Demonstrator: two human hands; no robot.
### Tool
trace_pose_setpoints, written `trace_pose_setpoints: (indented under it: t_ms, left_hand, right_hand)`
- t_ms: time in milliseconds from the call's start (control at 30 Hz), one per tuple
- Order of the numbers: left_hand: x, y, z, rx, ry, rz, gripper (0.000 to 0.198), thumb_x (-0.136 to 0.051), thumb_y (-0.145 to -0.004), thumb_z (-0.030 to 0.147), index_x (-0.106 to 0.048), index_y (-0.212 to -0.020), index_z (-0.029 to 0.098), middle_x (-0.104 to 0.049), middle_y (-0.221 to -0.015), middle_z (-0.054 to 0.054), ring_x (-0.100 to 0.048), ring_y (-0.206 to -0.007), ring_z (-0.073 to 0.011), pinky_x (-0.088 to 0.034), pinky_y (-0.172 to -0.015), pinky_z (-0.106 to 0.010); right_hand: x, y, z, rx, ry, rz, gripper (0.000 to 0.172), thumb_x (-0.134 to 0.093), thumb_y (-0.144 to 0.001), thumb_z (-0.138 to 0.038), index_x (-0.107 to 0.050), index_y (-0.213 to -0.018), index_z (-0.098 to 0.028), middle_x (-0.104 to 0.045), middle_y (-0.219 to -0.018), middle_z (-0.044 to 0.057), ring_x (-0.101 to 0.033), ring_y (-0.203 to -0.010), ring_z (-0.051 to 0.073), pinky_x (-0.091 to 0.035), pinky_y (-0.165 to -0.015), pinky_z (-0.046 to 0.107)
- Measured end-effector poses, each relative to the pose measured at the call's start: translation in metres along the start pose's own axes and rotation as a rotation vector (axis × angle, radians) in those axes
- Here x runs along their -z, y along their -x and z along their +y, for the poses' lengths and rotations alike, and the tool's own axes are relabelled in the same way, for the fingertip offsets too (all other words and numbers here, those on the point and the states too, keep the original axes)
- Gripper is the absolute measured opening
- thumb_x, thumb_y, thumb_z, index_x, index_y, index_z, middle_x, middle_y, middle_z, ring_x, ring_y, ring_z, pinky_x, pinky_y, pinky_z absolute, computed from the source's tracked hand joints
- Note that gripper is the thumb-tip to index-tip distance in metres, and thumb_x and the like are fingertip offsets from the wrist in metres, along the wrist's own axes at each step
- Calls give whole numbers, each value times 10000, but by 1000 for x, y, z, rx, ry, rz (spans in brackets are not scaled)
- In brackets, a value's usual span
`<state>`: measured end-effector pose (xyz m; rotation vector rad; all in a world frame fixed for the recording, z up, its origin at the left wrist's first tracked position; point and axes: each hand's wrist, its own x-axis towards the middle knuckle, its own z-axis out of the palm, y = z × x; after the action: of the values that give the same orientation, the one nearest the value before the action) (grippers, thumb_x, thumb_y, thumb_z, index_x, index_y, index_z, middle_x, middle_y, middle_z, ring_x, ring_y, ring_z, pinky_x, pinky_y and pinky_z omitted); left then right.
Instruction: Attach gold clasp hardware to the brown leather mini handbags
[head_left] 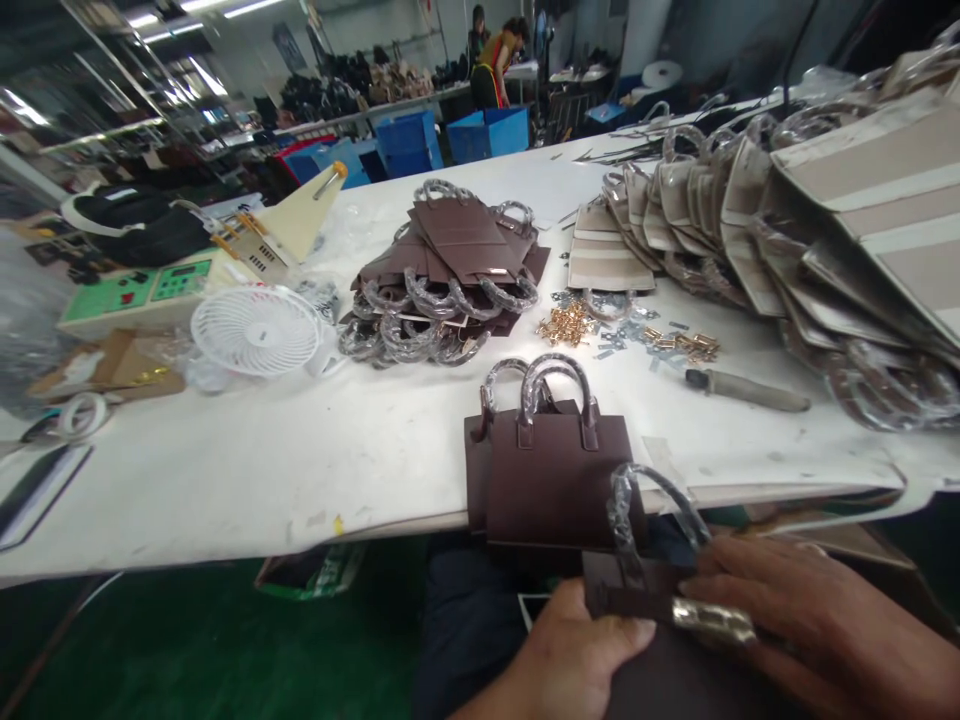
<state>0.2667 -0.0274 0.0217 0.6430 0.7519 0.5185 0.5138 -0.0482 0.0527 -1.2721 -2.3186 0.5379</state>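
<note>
My left hand (pixel 581 650) pinches a dark-brown, leather-like handbag (pixel 675 685) close before me, my right hand (pixel 810 610) bends at its shiny gold clasp (pixel 716 621), grip unclear, and an open brown cardboard box (pixel 116 350) on the white bench (pixel 225 470) holds small yellow pieces (pixel 154 375).

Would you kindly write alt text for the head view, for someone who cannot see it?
A left hand holds a dark brown bag piece with a plastic-wrapped handle and shiny metal fitting, the right hand against it, before a white table. On it are more brown pieces, gold-coloured hardware, striped beige pieces and a white fan.
</note>
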Motion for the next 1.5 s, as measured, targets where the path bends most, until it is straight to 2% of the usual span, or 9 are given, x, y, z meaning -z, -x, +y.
trace_pose_setpoints:
  t_ms: [100,200,367,467,567,667,933,1200,1500]
  left_hand:
    - [0,6,-8,-38,68,27,486,-865,-759,504,-826,-1079,140,-772,-943,-117,-701,-902,-256,-490,-883,-338]
    - [3,14,-5,-86,136,24,442,-855,-782,454,-821,-1081,132,-774,-929,-127,-709,-842,-235,-503,-842,-319]
    - [29,17,18,-137,143,19,409,-886,-750,424,-816,-1012,118,-777,-904,-127,-709,-763,-213,-512,-743,-287]
    - [47,9,38,-168,135,14,363,-862,-797,407,-806,-1011,119,-785,-923,-128,-742,-830,-258,-545,-815,-341]
    - [59,0,58,-202,175,9,377,-784,-883,393,-775,-1134,112,-787,-1022,-158,-746,-1027,-335,-540,-987,-451]
    - [65,-10,74,-187,248,-12,399,-741,-916,386,-745,-1203,108,-776,-1109,-175,-715,-1152,-355,-523,-1067,-483]
    - [76,-39,101,-151,299,64,402,-703,-941,368,-726,-1232,91,-782,-1101,-176,-733,-1128,-337,-555,-1063,-464]
    - [95,-66,99,-97,394,32,431,-711,-934,379,-714,-1263,102,-774,-1144,-175,-733,-1126,-346,-550,-1067,-468]
    - [102,-74,95,-87,423,30,433,-702,-945,381,-703,-1273,98,-778,-1128,-172,-726,-1140,-349,-534,-1082,-471]
  right_hand:
    - [-1,2,-8,-33,-25,0,269,-588,-1041,-342,-727,-1272,-342,-756,-1061,28,-754,-877,206,-622,-733,257]
    - [-2,0,-14,-92,-87,108,216,-646,-1023,-359,-766,-1197,-319,-770,-1059,35,-762,-901,230,-632,-735,263]
    - [0,-19,-20,-277,-274,183,216,-685,-1005,-443,-800,-1089,-282,-765,-1087,48,-732,-977,252,-610,-844,323]
    - [4,-42,-21,-336,-406,224,298,-698,-984,-513,-805,-1029,-238,-764,-1032,66,-718,-939,256,-583,-837,354]
    - [7,-66,-18,-311,-476,269,343,-722,-958,-541,-810,-1017,-215,-763,-1006,78,-707,-909,251,-568,-825,360]
    - [7,-88,-9,-287,-508,285,353,-744,-938,-548,-814,-1025,-213,-765,-1013,75,-706,-909,242,-561,-831,348]
    - [3,-134,22,-190,-472,212,347,-712,-964,-522,-816,-1037,-199,-762,-1042,91,-701,-951,247,-563,-853,344]
    - [-4,-155,43,-90,-423,160,228,-668,-1017,-399,-814,-1081,-235,-759,-1062,61,-707,-959,216,-557,-862,308]
    - [-11,-158,51,-26,-363,166,170,-667,-1034,-313,-800,-1097,-229,-761,-1067,56,-711,-969,206,-566,-859,302]
